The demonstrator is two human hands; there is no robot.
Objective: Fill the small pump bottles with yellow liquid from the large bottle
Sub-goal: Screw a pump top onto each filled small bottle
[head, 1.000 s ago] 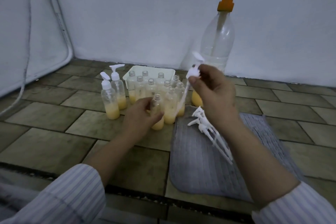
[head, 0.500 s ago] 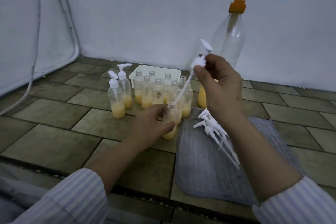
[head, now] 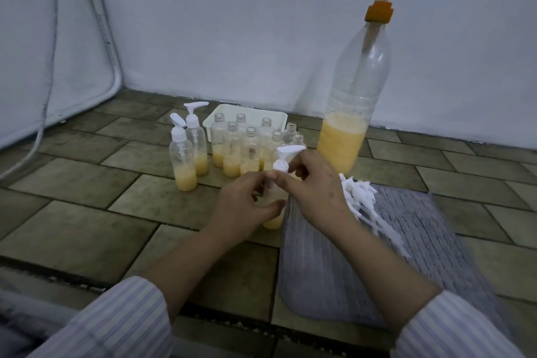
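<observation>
My left hand (head: 242, 206) grips a small clear bottle (head: 274, 219) with yellow liquid at its bottom, standing on the tiled floor. My right hand (head: 315, 186) pinches a white pump head (head: 283, 158) seated on that bottle's neck. Behind them stand several uncapped small bottles (head: 250, 151) with yellow liquid, and two capped small bottles (head: 189, 154) to the left. The large bottle (head: 353, 113) with an orange pump stands at the back right, about a third full of yellow liquid.
A pile of loose white pump heads (head: 363, 197) lies on a grey mat (head: 363, 264) at the right. A white tray (head: 215, 119) sits behind the small bottles. White walls close the back and left; a cable (head: 48, 96) hangs at left.
My right hand has come down from shoulder height, sliding the pump's tube into the bottle until the head sits on the neck. The left hand keeps hold of the bottle.
</observation>
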